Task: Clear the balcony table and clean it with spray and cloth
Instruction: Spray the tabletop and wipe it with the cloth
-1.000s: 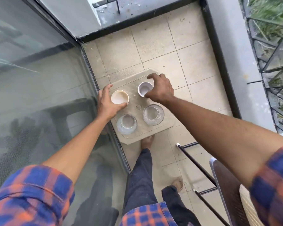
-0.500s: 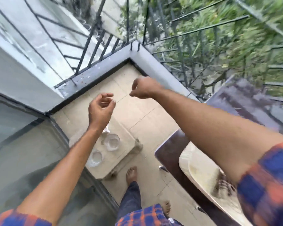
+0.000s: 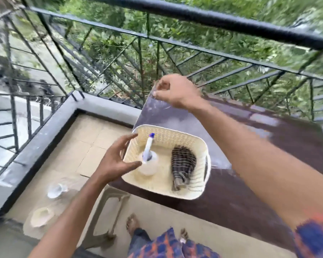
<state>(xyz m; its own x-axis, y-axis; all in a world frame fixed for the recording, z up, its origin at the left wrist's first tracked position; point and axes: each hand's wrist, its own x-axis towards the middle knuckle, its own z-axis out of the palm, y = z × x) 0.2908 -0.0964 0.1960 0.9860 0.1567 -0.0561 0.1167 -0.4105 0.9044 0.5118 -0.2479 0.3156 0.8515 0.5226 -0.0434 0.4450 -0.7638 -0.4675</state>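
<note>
From the head camera, the dark table (image 3: 250, 183) carries only a cream basket (image 3: 199, 190), with the spray bottle (image 3: 148, 162) upright in its left side and the striped cloth (image 3: 183, 164) lying in its right. Two cups (image 3: 54, 190) sit on the floor, so clearing looks nearly done, with spraying and wiping left. The left hand (image 3: 116, 164) is spread open and empty beside the bottle; the right hand (image 3: 177, 92) hangs loosely curled over the far edge, holding nothing visible.

Spray bottle (image 3: 147, 163) and striped cloth (image 3: 183, 164) sit in the basket (image 3: 199, 144) — left hand (image 3: 116, 161) open just beside the bottle.
</note>
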